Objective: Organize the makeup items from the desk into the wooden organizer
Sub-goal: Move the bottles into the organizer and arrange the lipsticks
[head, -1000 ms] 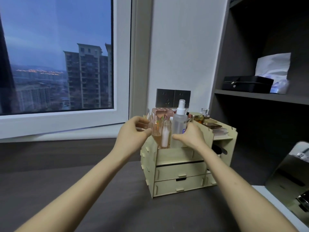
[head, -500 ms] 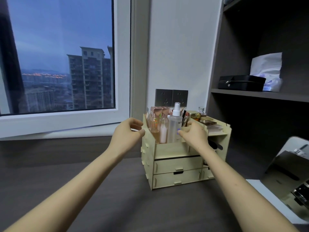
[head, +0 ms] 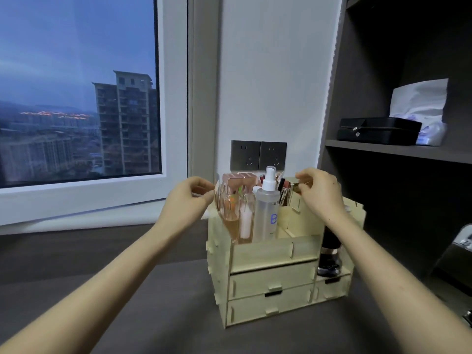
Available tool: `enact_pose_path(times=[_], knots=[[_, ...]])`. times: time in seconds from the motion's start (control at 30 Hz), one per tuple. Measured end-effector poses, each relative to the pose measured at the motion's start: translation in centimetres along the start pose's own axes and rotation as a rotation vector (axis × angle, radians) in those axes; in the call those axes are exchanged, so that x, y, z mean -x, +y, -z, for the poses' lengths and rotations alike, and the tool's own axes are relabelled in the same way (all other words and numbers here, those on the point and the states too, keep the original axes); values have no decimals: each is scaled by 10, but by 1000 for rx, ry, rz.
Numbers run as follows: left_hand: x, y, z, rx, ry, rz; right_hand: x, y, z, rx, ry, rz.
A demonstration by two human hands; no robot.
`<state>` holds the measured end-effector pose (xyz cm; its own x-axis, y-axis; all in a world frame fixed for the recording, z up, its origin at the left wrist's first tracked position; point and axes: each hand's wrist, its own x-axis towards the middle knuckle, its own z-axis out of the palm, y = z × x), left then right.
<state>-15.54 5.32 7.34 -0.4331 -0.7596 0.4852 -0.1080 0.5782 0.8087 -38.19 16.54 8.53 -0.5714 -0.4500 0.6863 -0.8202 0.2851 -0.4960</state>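
Wooden organizer [head: 268, 254]: in the head view it stands upright on the dark table [head: 127, 302], toward the right side and nearer the back edge than the front. Two wide drawers [head: 272, 277] are stacked under its open top tray.
Spray bottle [head: 267, 213]: clear with a white pump, upright in the tray's front left compartment.
Pink-capped bottles [head: 231, 213]: upright just left of the spray bottle, pressed close together against the organizer's left wall.
Lipsticks [head: 283, 190]: a cluster of slim tubes behind the spray bottle, leaning slightly; details are too small to tell.
Gold-capped jar [head: 293, 183]: at the tray's back right, level with the tops of the lipsticks.
Dark bottle [head: 329, 254]: upright in the open side compartment on the organizer's right, partly hidden by the right forearm.
Left hand [head: 186, 200]: at the organizer's upper left corner, fingers [head: 204, 186] curled, tips at the left wall's top edge. I cannot tell whether they grasp it.
Right hand [head: 320, 192]: over the tray's back right, fingers [head: 306, 175] and thumb curled round the gold-capped jar, pinching it.
Wall sockets [head: 258, 155]: two grey plates on the wall behind the organizer.
Window [head: 76, 98]: left of the wall, showing towers at dusk.
Shelf [head: 396, 150]: to the right, carrying a black case [head: 378, 134] and, touching its right end, a tissue pack [head: 419, 106].
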Motion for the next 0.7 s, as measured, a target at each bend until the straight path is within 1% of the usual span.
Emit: enact_pose_path(times=[0.07,0.13,0.3,0.4,0.57,0.63,0.7], knots=[[-31,0,-9,3,-6,-24,-22,7,-4,73,-55,63],[-67,2,-19,9,-28,-49,-43,14,-10,125,-157,111],[-143,24,-37,-54,-157,-120,-82,25,-18,192,-416,139],[-168,29,-45,-231,-282,-158,-97,26,-15,252,-567,140],[-199,32,-69,-534,-532,-150,-108,25,-18,238,-784,200],[-209,33,-78,-637,-618,-125,-110,23,-20,222,-832,204],[-216,30,-87,-698,-673,-85,-114,23,-22,221,-844,209]])
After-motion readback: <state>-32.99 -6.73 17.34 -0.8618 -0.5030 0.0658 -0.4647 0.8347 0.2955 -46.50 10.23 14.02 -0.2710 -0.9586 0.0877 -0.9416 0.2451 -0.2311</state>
